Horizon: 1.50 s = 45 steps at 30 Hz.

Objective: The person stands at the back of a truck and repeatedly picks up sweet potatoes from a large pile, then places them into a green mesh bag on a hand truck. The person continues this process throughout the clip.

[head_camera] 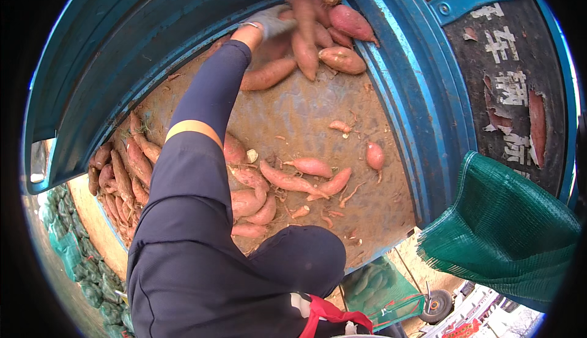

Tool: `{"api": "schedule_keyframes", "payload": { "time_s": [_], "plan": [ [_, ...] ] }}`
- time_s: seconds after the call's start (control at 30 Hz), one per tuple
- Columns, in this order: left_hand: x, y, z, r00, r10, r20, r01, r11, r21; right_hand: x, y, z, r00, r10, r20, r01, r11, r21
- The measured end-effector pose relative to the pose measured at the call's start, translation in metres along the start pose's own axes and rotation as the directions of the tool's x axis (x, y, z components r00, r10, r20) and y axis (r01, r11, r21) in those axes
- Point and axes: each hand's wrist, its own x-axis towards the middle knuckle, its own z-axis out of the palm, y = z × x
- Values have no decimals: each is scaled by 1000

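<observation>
My left hand (275, 22), in a light grey glove, reaches into the heap of sweet potatoes at the far corner of the truck bed. It is blurred, and its fingers lie against the heap; whether they grip one is not clear. Beside the fingers a long sweet potato (303, 12) lies slantwise, slightly blurred. Nearer me is a curved sweet potato (270, 75); a stubby one (343, 60) lies to the right. My right hand is out of view. Before me, smaller sweet potatoes (293, 182) and broken root bits are scattered on the dusty metal floor.
Blue metal side walls (390, 63) enclose the bed. More sweet potatoes (121, 177) are piled at the left edge. A green mesh sheet (504, 223) hangs over the right wall. Outside stand filled green net bags (91, 264) and another green mesh bag (383, 292) near a wheel (436, 306).
</observation>
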Motion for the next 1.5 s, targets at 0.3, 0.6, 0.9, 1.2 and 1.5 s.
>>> {"api": "schedule_keyframes", "payload": {
  "time_s": [0.3, 0.6, 0.9, 1.2, 1.5],
  "plan": [
    [-24, 23, 17, 992, -124, -38, 85, 846, -527, 33, -39, -73, 992, -117, -55, 110, 987, -115],
    [-46, 52, 74, 929, 213, 304, -204, 977, -62, 31, -362, -100, 387, -914, -125, 679, 374, -631],
    [-225, 91, 100, 783, 480, 396, -331, 860, -389, 69, -580, -58, 243, -837, -490, 730, 490, -476],
    [14, 110, 21, 866, 305, -396, -329, 944, 8, 96, -562, -28, 214, -855, -473, 596, 498, -630],
    [138, 116, 11, 953, 24, 303, -28, 1000, 11, 95, -563, -33, 188, -864, -468, 589, 480, -650]
  ]
}}
